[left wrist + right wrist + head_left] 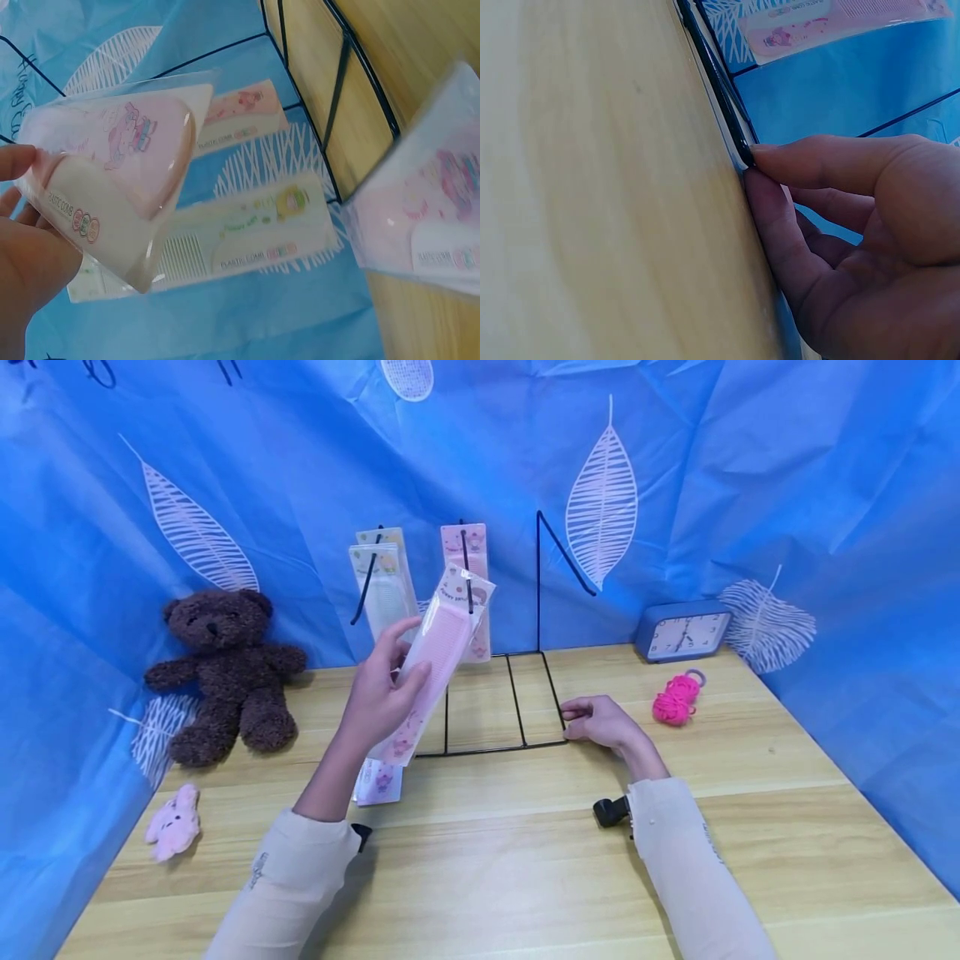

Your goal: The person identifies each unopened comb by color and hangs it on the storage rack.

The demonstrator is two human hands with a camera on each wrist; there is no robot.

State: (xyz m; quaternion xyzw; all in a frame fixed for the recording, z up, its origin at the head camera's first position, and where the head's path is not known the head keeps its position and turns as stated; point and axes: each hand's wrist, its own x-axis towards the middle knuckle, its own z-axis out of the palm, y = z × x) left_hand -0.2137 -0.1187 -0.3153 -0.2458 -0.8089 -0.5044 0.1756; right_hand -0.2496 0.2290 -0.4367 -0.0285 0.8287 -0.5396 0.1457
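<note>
My left hand (378, 689) holds a packaged pink plastic comb (444, 643) with thumb and fingers at its side. The pack's top overlaps the middle hook of a black wire rack (538, 585), and the hook's tip shows in front of it. Behind hangs another pink comb pack (465, 539). On the left hook hang pale green comb packs (386, 589). My right hand (600, 724) pinches the front right corner of the rack's base between thumb and finger, seen closely in the right wrist view. The right hook carries nothing.
Another comb pack (378, 783) lies on the table (517, 877) below my left hand. A brown teddy bear (228, 668) and a small pink plush (174, 823) are at left. At right are a clock (684, 633) and pink yarn (676, 699). A blue curtain hangs behind.
</note>
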